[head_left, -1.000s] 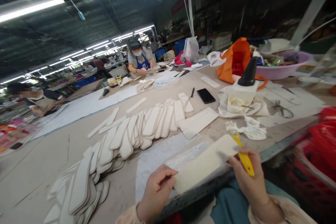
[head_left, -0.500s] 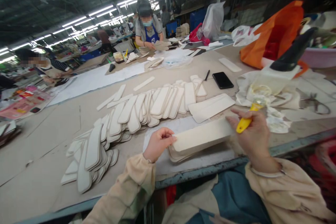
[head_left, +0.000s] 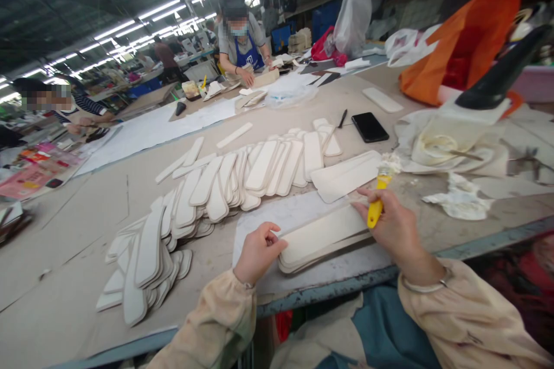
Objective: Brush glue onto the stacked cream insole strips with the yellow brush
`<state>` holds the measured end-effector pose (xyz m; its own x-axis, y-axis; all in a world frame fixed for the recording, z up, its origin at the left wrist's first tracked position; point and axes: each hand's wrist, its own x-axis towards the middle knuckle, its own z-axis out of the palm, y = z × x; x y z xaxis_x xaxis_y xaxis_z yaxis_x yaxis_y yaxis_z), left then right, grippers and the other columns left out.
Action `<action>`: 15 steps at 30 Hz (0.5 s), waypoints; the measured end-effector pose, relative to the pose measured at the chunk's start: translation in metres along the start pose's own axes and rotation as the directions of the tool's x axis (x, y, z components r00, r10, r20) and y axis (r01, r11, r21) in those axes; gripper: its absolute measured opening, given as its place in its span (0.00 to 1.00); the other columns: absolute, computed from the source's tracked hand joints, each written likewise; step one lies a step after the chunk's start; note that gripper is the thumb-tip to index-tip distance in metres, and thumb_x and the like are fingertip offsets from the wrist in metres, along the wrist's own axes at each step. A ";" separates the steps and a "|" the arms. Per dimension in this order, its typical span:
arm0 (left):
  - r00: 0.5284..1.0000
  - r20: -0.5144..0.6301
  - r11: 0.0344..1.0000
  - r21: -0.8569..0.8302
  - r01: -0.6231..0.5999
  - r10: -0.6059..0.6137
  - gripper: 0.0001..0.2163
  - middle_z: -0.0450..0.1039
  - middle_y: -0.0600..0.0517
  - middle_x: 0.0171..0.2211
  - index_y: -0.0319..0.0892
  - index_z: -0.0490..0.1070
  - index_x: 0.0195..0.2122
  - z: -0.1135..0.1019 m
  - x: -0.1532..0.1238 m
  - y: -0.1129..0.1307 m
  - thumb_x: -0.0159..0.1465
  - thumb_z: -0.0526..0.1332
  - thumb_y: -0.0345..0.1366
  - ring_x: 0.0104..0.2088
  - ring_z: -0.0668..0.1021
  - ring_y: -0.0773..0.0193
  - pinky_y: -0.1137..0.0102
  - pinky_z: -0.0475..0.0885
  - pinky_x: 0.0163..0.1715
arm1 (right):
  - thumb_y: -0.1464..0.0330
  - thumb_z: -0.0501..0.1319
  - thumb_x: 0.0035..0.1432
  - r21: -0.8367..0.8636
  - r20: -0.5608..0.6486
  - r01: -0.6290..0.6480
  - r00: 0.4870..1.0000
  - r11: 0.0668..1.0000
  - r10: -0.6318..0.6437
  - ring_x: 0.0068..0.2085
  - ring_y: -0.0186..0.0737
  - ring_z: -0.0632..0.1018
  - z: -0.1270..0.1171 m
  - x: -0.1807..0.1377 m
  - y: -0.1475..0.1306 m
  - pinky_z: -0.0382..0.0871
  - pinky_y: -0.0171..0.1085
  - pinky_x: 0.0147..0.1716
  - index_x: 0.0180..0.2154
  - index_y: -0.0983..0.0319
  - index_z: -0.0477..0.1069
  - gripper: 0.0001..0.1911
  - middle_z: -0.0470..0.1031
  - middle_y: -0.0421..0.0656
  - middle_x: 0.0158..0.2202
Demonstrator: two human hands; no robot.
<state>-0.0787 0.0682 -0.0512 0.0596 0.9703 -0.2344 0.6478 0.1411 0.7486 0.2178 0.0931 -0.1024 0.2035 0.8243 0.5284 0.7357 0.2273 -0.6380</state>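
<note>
The long, flat, cream strip with rounded corners [head_left: 322, 233] lies on a low stack of similar pale strips [head_left: 298, 267], upon a white sheet [head_left: 346, 272] near the edge of the grey-brown bench [head_left: 86, 225]. I take this strip as the centre of the clock and go from left to right. At ten o'clock there is a long, overlapping heap of off-white strips [head_left: 200, 190]. At nine o'clock the left hand [head_left: 253, 253] has its grip pinched on the strip's left end. One second ago the strip was raised between both hands; now it is lowered onto the stack, which I judge means it is being settled there. Its face looks smooth, pale and even; towards its right end a narrow dark gap shows underneath. At three o'clock the right hand [head_left: 392, 222] has its grip clasped around a yellow-handled brush [head_left: 375, 207], whose whitish bristles point to one o'clock; its fingertips seem to touch the strip's right end.
</note>
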 end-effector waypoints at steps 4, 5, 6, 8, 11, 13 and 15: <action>1.000 -0.006 0.997 0.075 -0.006 0.007 0.14 0.69 0.59 0.23 0.41 0.69 0.41 0.003 0.000 0.000 0.55 0.62 0.38 0.24 0.70 0.68 0.72 0.63 0.27 | 0.62 0.63 0.60 0.006 0.043 0.034 0.998 0.999 -0.034 0.38 0.44 0.82 0.005 -0.004 0.008 0.75 0.37 0.31 0.39 0.59 0.65 0.10 0.79 0.46 0.46; 1.000 -0.005 0.996 0.092 -0.008 0.008 0.14 0.69 0.59 0.23 0.41 0.70 0.43 0.003 0.000 0.001 0.55 0.61 0.38 0.24 0.70 0.68 0.72 0.63 0.27 | 0.63 0.62 0.60 -0.002 0.049 0.060 0.997 0.998 -0.060 0.39 0.45 0.81 0.006 -0.005 0.010 0.75 0.39 0.33 0.40 0.59 0.65 0.09 0.79 0.47 0.46; 1.000 -0.001 0.994 0.109 -0.011 0.011 0.15 0.69 0.59 0.23 0.41 0.70 0.44 0.003 0.001 0.001 0.56 0.61 0.39 0.24 0.70 0.67 0.72 0.63 0.27 | 0.64 0.62 0.61 -0.014 0.053 0.090 0.995 0.996 -0.089 0.39 0.46 0.81 0.006 -0.005 0.012 0.75 0.40 0.34 0.41 0.60 0.66 0.09 0.79 0.48 0.45; 1.000 0.013 0.989 0.143 -0.024 0.022 0.16 0.69 0.59 0.23 0.41 0.72 0.45 0.002 0.001 0.002 0.56 0.60 0.40 0.24 0.71 0.66 0.71 0.64 0.28 | 0.66 0.61 0.61 -0.049 0.060 0.143 0.988 0.988 -0.140 0.41 0.48 0.80 0.003 -0.004 0.011 0.76 0.43 0.37 0.42 0.60 0.67 0.08 0.79 0.49 0.44; 0.998 0.030 0.978 0.201 -0.062 0.057 0.17 0.70 0.56 0.24 0.39 0.74 0.44 0.000 0.002 -0.002 0.57 0.59 0.43 0.26 0.72 0.64 0.69 0.65 0.30 | 0.72 0.59 0.61 -0.070 0.058 0.234 0.971 0.970 -0.230 0.48 0.48 0.77 -0.003 -0.007 -0.001 0.73 0.47 0.48 0.40 0.60 0.68 0.04 0.78 0.49 0.44; 0.996 0.038 0.964 0.252 -0.085 0.078 0.18 0.71 0.55 0.25 0.39 0.75 0.43 -0.001 0.004 -0.007 0.58 0.59 0.46 0.27 0.73 0.62 0.67 0.66 0.32 | 0.75 0.57 0.61 -0.023 0.088 0.320 0.944 0.947 -0.317 0.53 0.47 0.75 -0.004 -0.013 -0.015 0.69 0.48 0.54 0.38 0.60 0.68 0.06 0.77 0.50 0.48; 0.995 0.061 0.953 0.287 -0.099 0.085 0.19 0.71 0.55 0.26 0.41 0.75 0.41 -0.002 0.009 -0.014 0.57 0.59 0.49 0.28 0.74 0.62 0.67 0.67 0.32 | 0.74 0.56 0.63 0.062 0.164 0.410 0.895 0.910 -0.414 0.53 0.43 0.75 -0.001 -0.023 -0.031 0.66 0.47 0.57 0.38 0.60 0.68 0.05 0.77 0.49 0.47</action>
<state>-0.0889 0.0750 -0.0624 0.1604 0.9649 -0.2078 0.8291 -0.0175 0.5588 0.1906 0.0664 -0.0946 -0.2283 0.7289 0.6455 0.7130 0.5766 -0.3990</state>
